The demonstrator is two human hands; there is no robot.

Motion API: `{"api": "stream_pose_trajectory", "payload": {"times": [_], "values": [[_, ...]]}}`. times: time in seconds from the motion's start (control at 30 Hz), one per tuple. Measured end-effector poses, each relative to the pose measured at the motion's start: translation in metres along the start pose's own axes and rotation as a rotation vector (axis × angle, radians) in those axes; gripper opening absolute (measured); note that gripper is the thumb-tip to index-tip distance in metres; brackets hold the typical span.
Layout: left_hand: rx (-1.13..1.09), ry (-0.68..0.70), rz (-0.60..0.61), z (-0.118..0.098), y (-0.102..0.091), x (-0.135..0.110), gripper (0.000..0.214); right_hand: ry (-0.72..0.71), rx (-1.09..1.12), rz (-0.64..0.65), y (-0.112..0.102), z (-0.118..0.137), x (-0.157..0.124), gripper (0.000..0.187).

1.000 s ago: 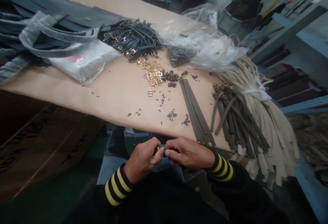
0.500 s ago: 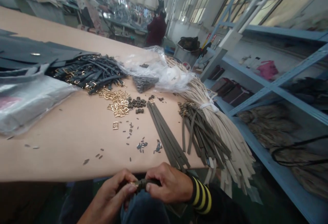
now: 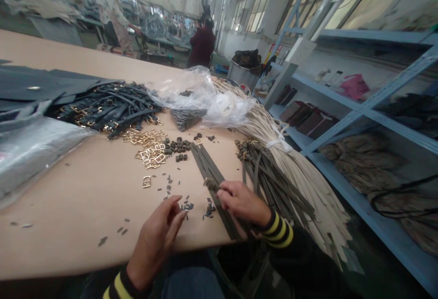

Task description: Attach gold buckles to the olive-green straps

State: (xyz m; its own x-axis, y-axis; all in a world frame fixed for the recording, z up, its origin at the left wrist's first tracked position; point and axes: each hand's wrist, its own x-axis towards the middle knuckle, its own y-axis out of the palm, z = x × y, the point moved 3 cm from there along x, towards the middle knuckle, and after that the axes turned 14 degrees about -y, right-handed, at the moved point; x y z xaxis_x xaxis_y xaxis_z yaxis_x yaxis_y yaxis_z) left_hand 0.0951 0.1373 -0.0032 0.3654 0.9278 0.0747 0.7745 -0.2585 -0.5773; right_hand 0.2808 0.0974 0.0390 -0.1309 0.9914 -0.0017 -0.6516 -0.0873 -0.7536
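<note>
My right hand (image 3: 244, 204) is pinched around an olive strap with a buckle (image 3: 212, 185) at its end, held above a row of flat olive straps (image 3: 209, 171). Over the near part of the table, my left hand (image 3: 155, 233) has its thumb and fingers apart with nothing between them. Small dark pieces (image 3: 187, 206) lie just past its fingertips. Farther back are a heap of gold buckles (image 3: 150, 146), a single gold buckle (image 3: 147, 181) and a cluster of olive loops (image 3: 176, 145).
To the right lie a bundle of olive straps (image 3: 273, 185) and long cream cords (image 3: 318, 198) hanging over the edge. Dark buckled straps (image 3: 116, 105) and clear plastic bags (image 3: 195, 86) fill the back. Blue shelving (image 3: 359, 107) stands at right. Two people are in the background.
Both hands were together at the table edge on the strap. My left hand has let go and moved forward over the table; my right hand has carried the strap forward and right.
</note>
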Motion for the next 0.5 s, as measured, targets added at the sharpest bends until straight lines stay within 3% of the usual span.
{"api": "stream_pose_trajectory", "payload": {"times": [0.1,0.23,0.37,0.5], "values": [[0.198,0.219,-0.189,0.013,0.0,0.005,0.018,0.176,-0.252,-0.062,-0.034,-0.041,0.027,0.026],[0.341,0.34,-0.224,0.019,0.003,0.003,0.014,0.26,-0.438,-0.135,-0.057,-0.078,0.052,0.018],[0.374,0.357,-0.204,0.015,0.005,0.002,0.013,0.245,-0.561,-0.178,-0.05,-0.076,0.061,0.022],[0.369,0.36,-0.19,0.012,0.004,0.002,0.013,0.155,-0.515,-0.072,-0.025,-0.064,0.082,0.021]]}}
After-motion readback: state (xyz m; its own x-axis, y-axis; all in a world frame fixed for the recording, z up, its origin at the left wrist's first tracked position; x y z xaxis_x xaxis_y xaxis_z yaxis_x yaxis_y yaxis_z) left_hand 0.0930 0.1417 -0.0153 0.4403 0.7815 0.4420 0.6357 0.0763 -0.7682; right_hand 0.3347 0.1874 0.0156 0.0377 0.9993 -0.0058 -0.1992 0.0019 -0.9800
